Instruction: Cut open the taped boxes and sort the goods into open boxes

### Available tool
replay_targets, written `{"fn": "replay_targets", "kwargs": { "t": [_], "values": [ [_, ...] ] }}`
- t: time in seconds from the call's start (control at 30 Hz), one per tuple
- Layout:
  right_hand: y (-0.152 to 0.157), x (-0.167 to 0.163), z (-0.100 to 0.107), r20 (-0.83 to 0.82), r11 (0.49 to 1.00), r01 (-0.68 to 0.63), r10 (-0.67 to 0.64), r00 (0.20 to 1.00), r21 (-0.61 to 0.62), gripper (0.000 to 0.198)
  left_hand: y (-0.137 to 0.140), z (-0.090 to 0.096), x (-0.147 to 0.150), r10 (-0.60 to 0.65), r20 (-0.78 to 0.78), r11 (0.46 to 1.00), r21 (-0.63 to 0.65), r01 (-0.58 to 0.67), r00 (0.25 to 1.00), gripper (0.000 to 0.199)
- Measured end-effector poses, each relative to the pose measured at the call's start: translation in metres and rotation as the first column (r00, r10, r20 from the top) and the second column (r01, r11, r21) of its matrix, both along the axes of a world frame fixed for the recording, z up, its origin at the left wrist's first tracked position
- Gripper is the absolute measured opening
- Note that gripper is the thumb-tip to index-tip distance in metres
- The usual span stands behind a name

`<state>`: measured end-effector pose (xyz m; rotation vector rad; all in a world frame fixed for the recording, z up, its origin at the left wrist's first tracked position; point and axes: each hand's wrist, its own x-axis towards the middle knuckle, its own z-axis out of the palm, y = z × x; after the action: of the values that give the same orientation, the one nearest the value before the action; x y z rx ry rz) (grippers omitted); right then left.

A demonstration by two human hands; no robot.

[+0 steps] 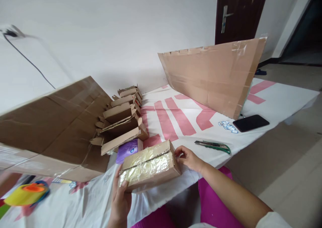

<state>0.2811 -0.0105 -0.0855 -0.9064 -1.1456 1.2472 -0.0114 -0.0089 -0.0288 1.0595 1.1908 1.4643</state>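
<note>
A small cardboard box point(151, 176) with shiny clear tape across its top is held at the table's front edge. My left hand point(121, 196) grips its left end, thumb on the front and fingers behind. At the right end, the fingers of my right hand point(187, 158) are pinched together against the box's edge; whatever they pinch is too small to make out. Just behind the box lies a purple packet point(128, 150). A green utility knife point(213, 146) rests on the cloth to the right of my right hand.
Several open cardboard boxes point(118, 112) stand in a row at the back left, beside a large carton point(57, 124). A big cardboard panel point(211, 77) stands upright at the right. A black phone point(251, 123) lies near the table edge; a yellow toy-like item point(23, 194) is at far left.
</note>
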Motion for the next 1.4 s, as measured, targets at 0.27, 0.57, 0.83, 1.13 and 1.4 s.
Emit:
{"fn": "replay_targets", "kwargs": {
  "t": [0.27, 0.57, 0.83, 1.13, 1.4],
  "values": [
    [-0.002, 0.001, -0.003, 0.055, 0.999, 0.002, -0.004, 0.998, 0.039, 0.029, -0.002, 0.001, 0.003, 0.016, -0.005, 1.0, 0.008, -0.016, 1.0, 0.073],
    [0.003, -0.001, -0.003, 0.086, 0.996, 0.03, -0.038, 0.996, 0.088, 0.023, -0.001, -0.004, 0.001, -0.009, -0.004, 0.999, 0.04, 0.009, 1.0, 0.068],
    [0.008, -0.001, 0.002, 0.208, 0.988, 0.051, -0.082, 0.975, 0.149, 0.012, -0.003, -0.002, 0.001, -0.007, 0.032, 1.0, 0.014, 0.006, 0.999, 0.071],
    [-0.015, 0.008, 0.012, 0.365, 0.948, 0.201, -0.282, 0.887, 0.245, 0.006, -0.002, 0.0, 0.0, -0.008, 0.038, 1.0, -0.022, 0.009, 0.999, 0.072],
    [-0.02, 0.197, 0.007, 0.542, 0.664, 0.748, -0.623, 0.564, -0.015, 0.026, -0.004, 0.004, 0.002, -0.049, 0.056, 0.998, -0.032, 0.051, 0.997, 0.07]
  ]
}}
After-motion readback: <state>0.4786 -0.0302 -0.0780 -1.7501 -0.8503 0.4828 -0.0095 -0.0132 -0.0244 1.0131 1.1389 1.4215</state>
